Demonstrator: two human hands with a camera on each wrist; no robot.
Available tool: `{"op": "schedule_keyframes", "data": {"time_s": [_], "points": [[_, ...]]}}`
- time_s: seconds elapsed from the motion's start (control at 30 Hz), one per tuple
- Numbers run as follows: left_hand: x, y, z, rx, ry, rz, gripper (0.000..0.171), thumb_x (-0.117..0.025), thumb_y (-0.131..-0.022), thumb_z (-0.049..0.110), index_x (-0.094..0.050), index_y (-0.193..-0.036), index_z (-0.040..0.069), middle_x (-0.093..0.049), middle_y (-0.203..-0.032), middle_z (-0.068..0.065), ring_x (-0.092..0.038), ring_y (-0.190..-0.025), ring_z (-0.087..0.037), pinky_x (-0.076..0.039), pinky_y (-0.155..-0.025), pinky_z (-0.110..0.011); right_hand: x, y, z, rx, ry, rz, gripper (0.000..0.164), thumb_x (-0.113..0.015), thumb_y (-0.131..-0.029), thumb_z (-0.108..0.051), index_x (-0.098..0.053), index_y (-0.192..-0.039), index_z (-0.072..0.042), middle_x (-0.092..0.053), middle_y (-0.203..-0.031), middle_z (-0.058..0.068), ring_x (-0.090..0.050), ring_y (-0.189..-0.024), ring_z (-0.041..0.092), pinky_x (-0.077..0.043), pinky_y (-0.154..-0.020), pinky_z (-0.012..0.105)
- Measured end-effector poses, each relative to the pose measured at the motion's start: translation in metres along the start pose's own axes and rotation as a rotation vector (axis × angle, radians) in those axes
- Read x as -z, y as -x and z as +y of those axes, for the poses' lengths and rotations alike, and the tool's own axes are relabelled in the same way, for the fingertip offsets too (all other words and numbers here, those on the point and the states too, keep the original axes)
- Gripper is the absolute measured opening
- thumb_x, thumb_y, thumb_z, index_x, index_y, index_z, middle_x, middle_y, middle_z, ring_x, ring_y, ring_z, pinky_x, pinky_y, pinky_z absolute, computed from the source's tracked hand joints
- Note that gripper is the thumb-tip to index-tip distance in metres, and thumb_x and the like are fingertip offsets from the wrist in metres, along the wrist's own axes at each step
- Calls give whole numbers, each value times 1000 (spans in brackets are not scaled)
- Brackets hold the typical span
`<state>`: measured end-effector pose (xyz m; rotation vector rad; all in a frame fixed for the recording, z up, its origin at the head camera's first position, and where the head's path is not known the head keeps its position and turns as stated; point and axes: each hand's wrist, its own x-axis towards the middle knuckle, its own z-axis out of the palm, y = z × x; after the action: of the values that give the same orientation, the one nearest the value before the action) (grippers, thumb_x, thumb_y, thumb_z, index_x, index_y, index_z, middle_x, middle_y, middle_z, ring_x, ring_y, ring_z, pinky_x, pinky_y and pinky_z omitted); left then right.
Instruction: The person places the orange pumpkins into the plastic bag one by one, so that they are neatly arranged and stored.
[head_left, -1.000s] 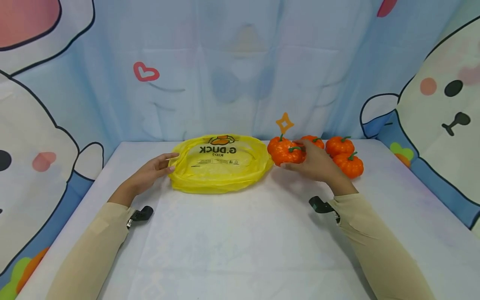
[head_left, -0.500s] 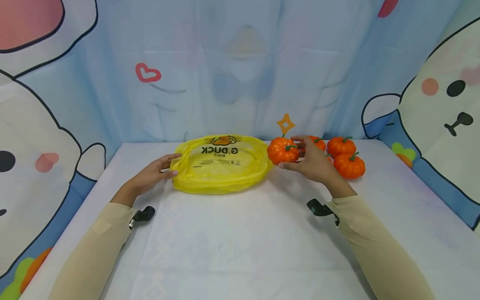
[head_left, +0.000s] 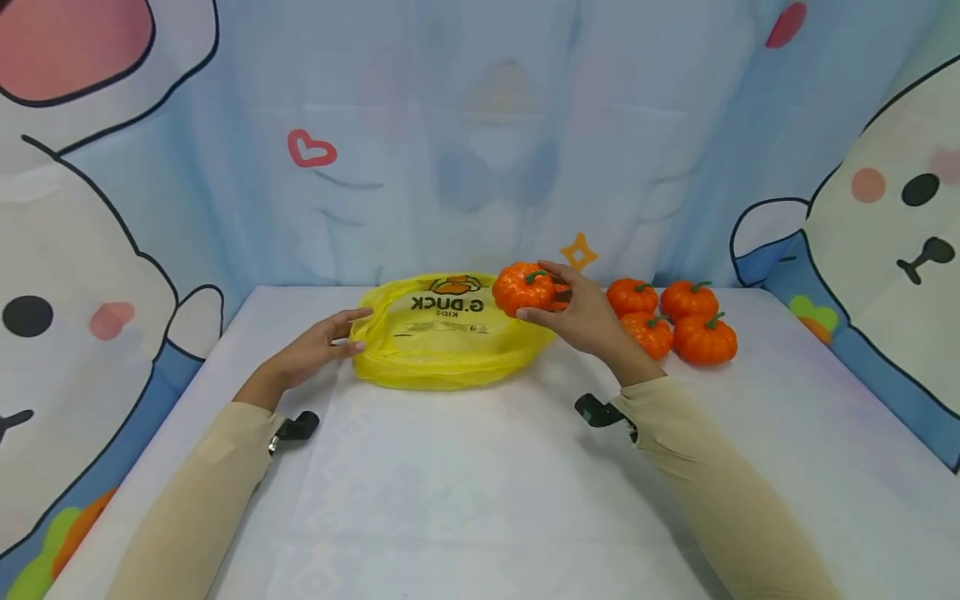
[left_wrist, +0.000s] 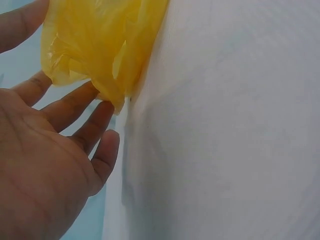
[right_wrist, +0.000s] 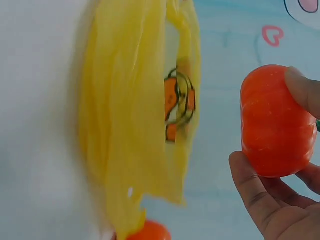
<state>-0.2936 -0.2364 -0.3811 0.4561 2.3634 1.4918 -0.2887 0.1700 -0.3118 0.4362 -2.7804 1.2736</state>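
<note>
My right hand [head_left: 588,312] holds an orange pumpkin [head_left: 522,288], thumb on one side and fingers on the other, its green stem tipped to the right. The pumpkin is up off the table [head_left: 465,483], and in the head view it lines up with the far right part of a yellow plastic bag [head_left: 450,375]; the right wrist view shows it well apart from the plastic. A patch of orange shows between my fingers, and I cannot tell whether it belongs to the pumpkin I hold or to another one.

My left hand [head_left: 315,352] is at the left end of the bag, thumb and fingers spread wide apart, with fingertips right at the plastic. The bag lies across the far side of the table, with a duck print and lettering that reads backward.

To the right of my right hand sit four more pumpkins [head_left: 705,340], bunched together in a near pair and a far pair, all with green stems. My beige sleeves [head_left: 180,508] reach in from the near left and near right, with a dark camera [head_left: 298,426] at each wrist. Beyond the table hangs a pale blue curtain [head_left: 420,208] printed with a red heart [head_left: 326,157].
</note>
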Motion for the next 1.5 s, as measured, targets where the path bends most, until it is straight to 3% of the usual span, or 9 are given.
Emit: {"op": "schedule_keyframes", "data": {"time_s": [0.2,0.33,0.5,0.73,1.1,1.5], "points": [[-3,-4,0,10,-10,10,69,-60,-99,24,-24,-157,16,-17,-164,-17,-20,-150,-40,-17,-118,-64,-36,-24,-26,44,-85,-37,85,-78,-84,-38,-33,-154,-18,-40,-152,15,-52,-130,36,-55,-95,47],[-6,-7,0,22,-30,19,68,-60,-98,24,-26,-157,18,-19,-164,-15,-21,-150,-39,-17,-118,-64,-62,-41,-37,29,-166,-37,82,-78,-84,-34,-34,-151,-15,-42,-149,14,-52,-128,34,-54,-97,46],[-13,-8,3,23,-50,21,67,-60,-99,26,-26,-157,21,-23,-163,-15,-23,-149,-37,-18,-119,-63,-92,-62,-37,-36,-212,-27,80,-79,-85,-28,-34,-150,-13,-42,-151,13,-49,-134,31,-49,-105,44],[-15,-8,4,31,-66,20,69,-60,-99,28,-24,-157,23,-28,-161,-17,-26,-148,-36,-19,-119,-62,-127,-78,-31,-93,-188,-52,78,-79,-85,-20,-36,-150,-9,-44,-150,14,-46,-137,31,-43,-111,43],[-16,-9,5,45,-61,24,72,-61,-98,28,-21,-158,25,-30,-160,-16,-27,-149,-34,-16,-120,-62,-156,-77,-28,-107,-206,-69,75,-73,-89,-12,-33,-152,-7,-42,-151,14,-43,-139,30,-38,-116,41],[-17,-11,5,33,-59,31,72,-63,-97,26,-23,-158,24,-30,-160,-15,-28,-148,-34,-16,-120,-61,-163,-78,-28,-142,-209,-49,76,-75,-88,-18,-35,-152,-9,-42,-154,11,-41,-142,27,-38,-115,40]]}}
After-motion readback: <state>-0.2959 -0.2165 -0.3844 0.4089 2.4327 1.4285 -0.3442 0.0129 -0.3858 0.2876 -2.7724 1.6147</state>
